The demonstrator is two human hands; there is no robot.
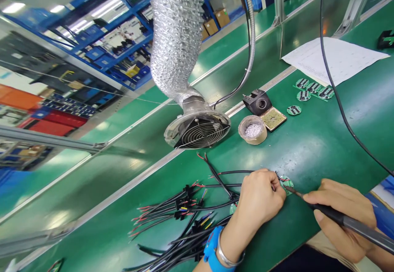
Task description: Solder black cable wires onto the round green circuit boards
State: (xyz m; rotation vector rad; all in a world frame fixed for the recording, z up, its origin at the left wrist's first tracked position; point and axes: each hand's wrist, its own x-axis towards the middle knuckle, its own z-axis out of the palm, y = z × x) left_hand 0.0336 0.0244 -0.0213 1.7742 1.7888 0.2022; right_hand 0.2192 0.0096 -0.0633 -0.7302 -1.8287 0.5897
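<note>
My right hand is closed around a black soldering iron. The iron's tip reaches down to a small round green circuit board on the bench. My left hand pinches a thin black cable just left of that board, and the fingertips hide part of it. Red wire from the cable lies over the board. Below and left of my left wrist spreads a bundle of black cables, with stripped red, blue and yellow ends and black connectors. Another green board is partly covered by my left hand.
A fume extractor hood on a silver duct hangs over the bench. Behind the hands sit a solder pot, an iron stand with a sponge tray, several round boards and a paper sheet. A black cord hangs at right.
</note>
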